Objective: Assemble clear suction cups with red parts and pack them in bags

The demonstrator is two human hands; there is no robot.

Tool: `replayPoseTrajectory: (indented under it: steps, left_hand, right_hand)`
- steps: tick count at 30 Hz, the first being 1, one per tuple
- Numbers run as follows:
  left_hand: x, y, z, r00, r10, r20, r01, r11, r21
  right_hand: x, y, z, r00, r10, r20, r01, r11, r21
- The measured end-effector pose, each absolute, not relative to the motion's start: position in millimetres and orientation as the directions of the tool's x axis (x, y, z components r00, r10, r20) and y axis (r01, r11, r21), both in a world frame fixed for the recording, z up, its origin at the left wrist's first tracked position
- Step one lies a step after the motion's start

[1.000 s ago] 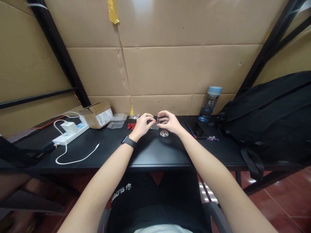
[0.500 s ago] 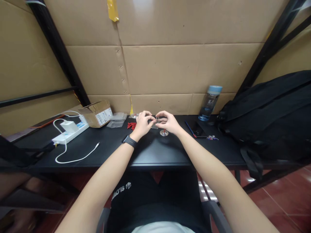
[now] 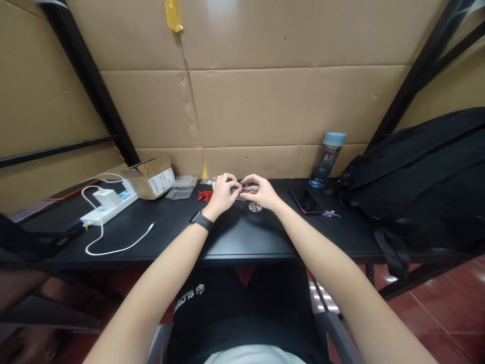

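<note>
- Head view: the left hand (image 3: 224, 196) and right hand (image 3: 264, 193) meet above a black desk (image 3: 235, 235), fingertips curled and nearly touching.
- Between them is a tiny thin piece (image 3: 241, 187), its long axis seemingly upright; the spot is small and partly covered, so I cannot tell which fingers grip it.
- A round metal base (image 3: 255, 207) with a red part on top sits below the right hand, on the wearer's side of the fingers, nearer that hand than the left.
- Red pieces (image 3: 205, 196) lie in a loose pile just beside the left hand, with clear plastic bags (image 3: 182, 187) and an open cardboard box (image 3: 152, 178) farther left.
- Right of the hands are a phone (image 3: 307, 200), a keychain (image 3: 331, 214) and a water bottle (image 3: 326, 161) (blue-lidded, upright), before a cardboard wall (image 3: 250, 108).
</note>
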State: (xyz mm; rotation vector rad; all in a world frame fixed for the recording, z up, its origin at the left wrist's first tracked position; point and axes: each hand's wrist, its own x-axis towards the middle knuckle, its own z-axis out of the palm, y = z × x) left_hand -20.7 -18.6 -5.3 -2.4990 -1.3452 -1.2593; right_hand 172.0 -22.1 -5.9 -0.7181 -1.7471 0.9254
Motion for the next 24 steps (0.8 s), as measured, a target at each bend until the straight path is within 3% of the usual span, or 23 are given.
replayPoseTrajectory:
  steps: [6,10,12,24]
  left_hand:
    - [-22.7,-18.6,-2.3,0.261,0.669,0.696,0.725,-0.612,0.316]
    - [-23.1,-18.2,-1.9,0.253,0.669,0.699,0.728,-0.608,0.319]
    - [-22.5,-18.7,-2.8,0.274,0.668,0.692,0.724,-0.617,0.309]
    - [-22.5,-21.0,1.8,0.292,0.651,0.7,0.639,-0.677,0.364]
  right_hand:
    - [174.9,-18.5,-5.6,-0.328,0.808,0.489,0.156,0.557,-0.815]
    - [181.0,-13.4,-2.4,-0.33,0.797,0.506,0.466,0.604,-0.647]
    - [182.2,-12.7,-1.5,-0.351,0.79,0.502,0.54,0.609,-0.581]
    - [187.6,-10.2,-2.7,-0.443,0.758,0.479,0.585,0.649,-0.487]
